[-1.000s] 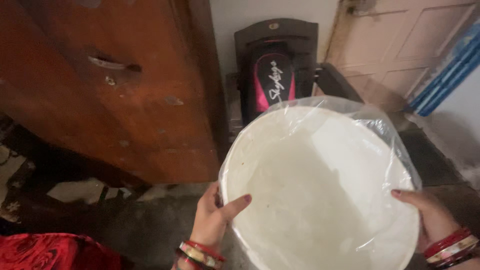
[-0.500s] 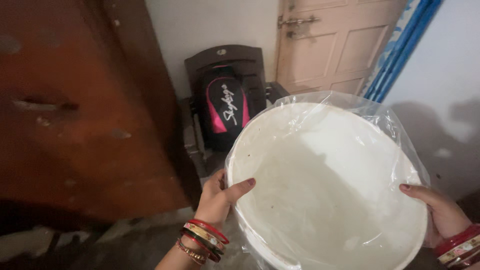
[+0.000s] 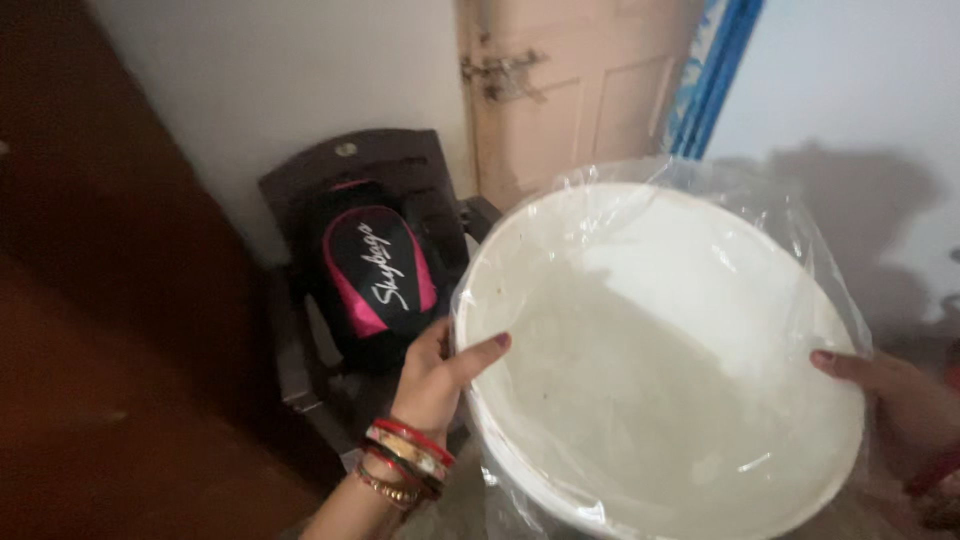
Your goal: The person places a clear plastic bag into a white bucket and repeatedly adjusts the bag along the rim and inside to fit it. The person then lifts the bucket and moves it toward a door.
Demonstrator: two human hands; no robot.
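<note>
**Large white basin in clear plastic, held at both sides**

Wardrobe (image 3: 90,330): dark reddish-brown wood, fills the left of the view; surface blurred.

Wall (image 3: 300,90): pale, behind the chair. A second pale wall at right carries a soft shadow.

Door (image 3: 570,90): beige, panelled, with a metal latch near its left edge. A blue frame (image 3: 715,75) runs just beside it on the right.

Basin (image 3: 655,360): round, white, shallow, tilted so its inside faces the camera. It is raised in front of the person, lower right of centre, in front of the door and the right wall. A few small dark specks show on the inner surface. A clear plastic bag (image 3: 790,225) wraps it, loose and crinkled along the upper and right rim.

Chair (image 3: 380,165): dark plastic, standing against the wall between wardrobe and door.

Backpack (image 3: 380,275): black with pink trim, upright on the chair seat, leaning on the backrest.

Left hand (image 3: 440,375): closed on the basin's left rim, thumb lying inside over the plastic, fingers behind. Bangles (image 3: 405,460) in red, green and gold sit on the wrist.

Right hand (image 3: 905,400): grips the right rim, thumb on the inner edge, fingers hidden behind the basin; partly cut off by the picture edge.
</note>
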